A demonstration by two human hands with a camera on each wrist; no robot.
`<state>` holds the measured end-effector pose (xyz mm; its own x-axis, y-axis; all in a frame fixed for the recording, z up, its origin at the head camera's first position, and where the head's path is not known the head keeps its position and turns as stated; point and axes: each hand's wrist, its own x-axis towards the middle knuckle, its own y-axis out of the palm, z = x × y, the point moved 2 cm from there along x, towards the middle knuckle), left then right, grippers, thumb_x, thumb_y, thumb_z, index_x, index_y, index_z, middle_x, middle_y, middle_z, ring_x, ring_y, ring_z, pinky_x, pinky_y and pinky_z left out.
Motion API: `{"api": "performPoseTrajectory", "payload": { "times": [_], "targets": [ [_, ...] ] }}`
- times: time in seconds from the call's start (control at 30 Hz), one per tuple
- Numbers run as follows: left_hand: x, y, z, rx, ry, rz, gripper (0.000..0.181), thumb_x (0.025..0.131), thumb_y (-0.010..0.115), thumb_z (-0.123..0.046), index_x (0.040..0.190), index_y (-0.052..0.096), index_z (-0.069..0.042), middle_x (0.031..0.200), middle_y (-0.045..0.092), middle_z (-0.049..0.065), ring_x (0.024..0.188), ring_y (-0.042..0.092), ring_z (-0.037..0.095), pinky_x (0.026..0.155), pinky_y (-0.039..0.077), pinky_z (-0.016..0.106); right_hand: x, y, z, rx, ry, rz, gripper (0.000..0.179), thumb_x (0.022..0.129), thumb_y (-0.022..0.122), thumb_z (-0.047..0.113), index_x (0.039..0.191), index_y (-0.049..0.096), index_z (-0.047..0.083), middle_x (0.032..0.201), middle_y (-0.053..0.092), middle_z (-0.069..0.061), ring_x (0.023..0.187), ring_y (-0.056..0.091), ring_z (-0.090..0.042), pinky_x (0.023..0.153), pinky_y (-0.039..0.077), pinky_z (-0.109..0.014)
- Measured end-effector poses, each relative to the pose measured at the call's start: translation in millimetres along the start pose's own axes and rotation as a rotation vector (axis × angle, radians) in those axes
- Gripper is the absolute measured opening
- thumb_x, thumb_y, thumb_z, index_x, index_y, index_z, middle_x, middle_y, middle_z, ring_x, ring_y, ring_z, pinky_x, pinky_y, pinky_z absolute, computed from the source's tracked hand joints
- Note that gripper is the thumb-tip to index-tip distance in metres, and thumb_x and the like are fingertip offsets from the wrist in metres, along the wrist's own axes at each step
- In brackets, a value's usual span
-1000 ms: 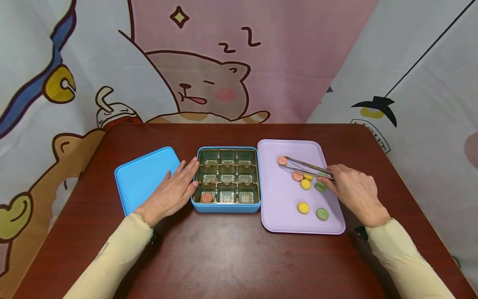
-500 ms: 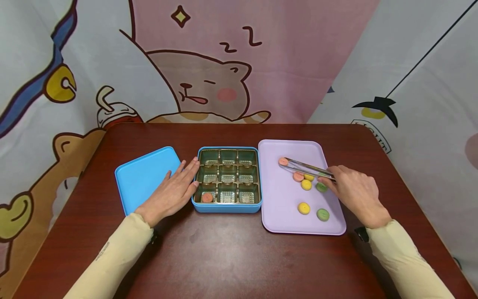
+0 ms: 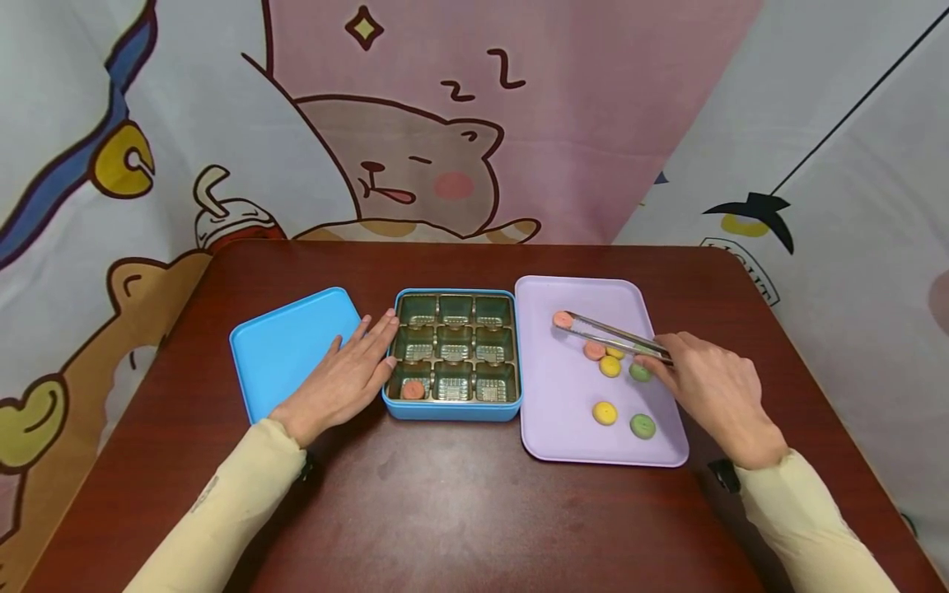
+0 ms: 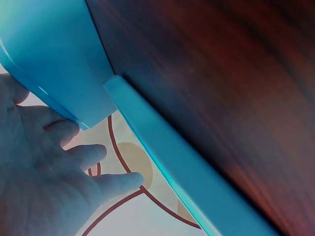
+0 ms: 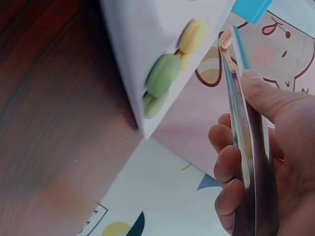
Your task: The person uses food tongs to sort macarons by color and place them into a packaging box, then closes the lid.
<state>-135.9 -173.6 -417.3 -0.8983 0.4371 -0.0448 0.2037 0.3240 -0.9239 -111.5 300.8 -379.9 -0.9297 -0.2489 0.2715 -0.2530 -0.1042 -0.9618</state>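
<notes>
My right hand (image 3: 715, 391) grips metal tongs (image 3: 623, 336), its thumb and curled fingers around the arms in the right wrist view. Between the tong tips sits a pink macaron (image 3: 563, 319), over the far part of the lilac tray (image 3: 563, 436). My left hand (image 3: 344, 375) lies with fingers extended, its fingertips touching the left side of a blue box (image 3: 452, 411). A gold insert (image 3: 452, 361) divides the box into several compartments. One pink macaron (image 3: 413, 389) sits in the near-left compartment.
On the tray lie another pink macaron (image 3: 594, 351), yellow macarons (image 3: 605, 413) and green macarons (image 3: 642, 426). A blue lid (image 3: 292, 350) is on the table (image 3: 460, 511) to the left, partly behind my left hand. A cartoon-print cloth (image 3: 593, 123) hangs beyond the table.
My right wrist has shifted slightly down and right, while the tong tips stay around the pink macaron. The left hand keeps its place on the box. The head view drifts a little.
</notes>
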Motion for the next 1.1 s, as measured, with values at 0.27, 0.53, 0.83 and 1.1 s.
{"api": "performPoseTrajectory", "payload": {
  "times": [0.27, 0.53, 0.83, 1.1],
  "targets": [
    [0.4, 0.3, 0.2, -0.001, 0.004, -0.001, 0.063, 0.113, 0.037, -0.036, 0.167, 0.017, -0.011, 0.173, 0.009, 0.002, 0.158, 0.01, 0.037, 0.118, 0.015, 0.072, -2.9, -10, 14, 0.003, -0.033, -0.044, 0.044, 0.082, 0.088, 0.032, 0.106, 0.07, 0.001, 0.071, 0.06, -0.005, 0.05, 0.041, -0.014, 0.039, 0.03, -0.028],
    [-0.2, 0.5, 0.1, 0.001, 0.003, 0.001, 0.062, 0.113, 0.036, -0.036, 0.167, 0.016, -0.012, 0.173, 0.009, 0.002, 0.158, 0.01, 0.037, 0.118, 0.015, 0.071, -3.4, -20, 27, 0.011, -0.075, -0.085, 0.041, 0.087, 0.084, 0.037, 0.104, 0.072, 0.003, 0.077, 0.065, -0.007, 0.051, 0.043, -0.013, 0.039, 0.03, -0.026],
    [0.2, 0.3, 0.1, -0.001, 0.0, 0.005, 0.062, 0.113, 0.036, -0.036, 0.167, 0.017, -0.012, 0.173, 0.008, 0.001, 0.159, 0.009, 0.036, 0.118, 0.015, 0.071, -0.6, -27, 40, 0.028, -0.118, -0.141, 0.08, 0.096, 0.032, 0.073, 0.099, 0.072, 0.004, 0.069, 0.058, -0.002, 0.049, 0.039, -0.011, 0.039, 0.028, -0.025],
    [-0.2, 0.5, -0.4, -0.001, 0.002, 0.0, 0.062, 0.113, 0.036, -0.035, 0.167, 0.017, -0.011, 0.173, 0.009, 0.003, 0.158, 0.009, 0.037, 0.118, 0.015, 0.072, 2.5, -30, 51, 0.031, -0.134, -0.157, 0.08, 0.096, 0.031, 0.074, 0.099, 0.073, 0.006, 0.067, 0.055, 0.001, 0.048, 0.036, -0.01, 0.038, 0.026, -0.025]
  ]
}}
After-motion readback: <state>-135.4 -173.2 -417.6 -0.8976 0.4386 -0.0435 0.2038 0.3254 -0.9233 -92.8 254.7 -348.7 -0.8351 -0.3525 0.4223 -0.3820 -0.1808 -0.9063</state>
